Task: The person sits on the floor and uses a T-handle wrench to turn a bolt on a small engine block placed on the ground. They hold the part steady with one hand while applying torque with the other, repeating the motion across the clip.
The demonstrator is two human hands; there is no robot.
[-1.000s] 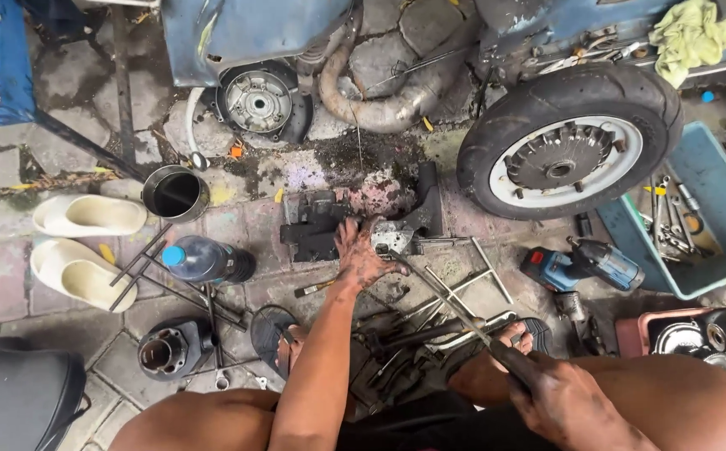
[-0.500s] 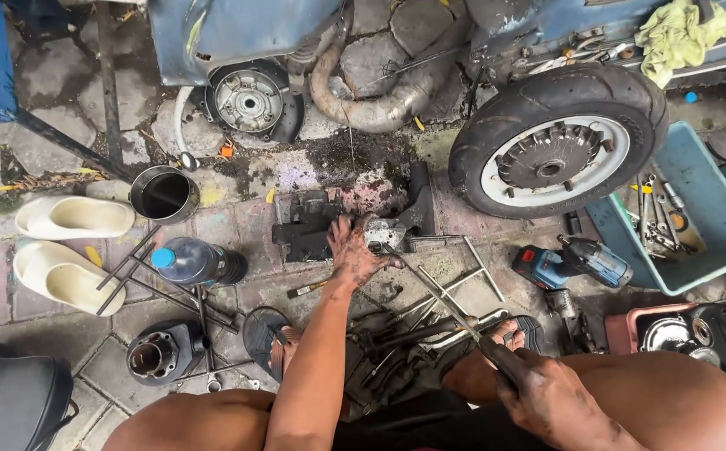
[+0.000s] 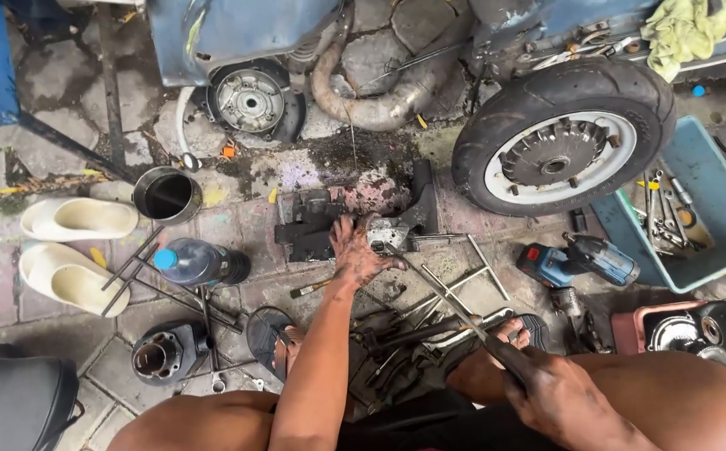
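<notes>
two hands at work, both grimy. right hand [image 3: 559,392], nearest, over the knee, closed around the handle of a long metal rod [image 3: 438,292]; the rod runs up-left to a small grey engine part [image 3: 386,234] on the paved floor [image 3: 12,276]. left hand [image 3: 354,250] lies farther out, fingers spread loosely on the part's left side, touching it, beside a dark metal block [image 3: 308,225]. loose tools [image 3: 413,334] lie between the feet. left of the arm: clear bottle [image 3: 196,261] with a blue cap, on its side; beyond it a round black cup [image 3: 166,194]. right: blue power tool [image 3: 580,260], teal tray [image 3: 713,217] of wrenches. farthest: wheel [image 3: 563,150], yellow rag [image 3: 684,29].
</notes>
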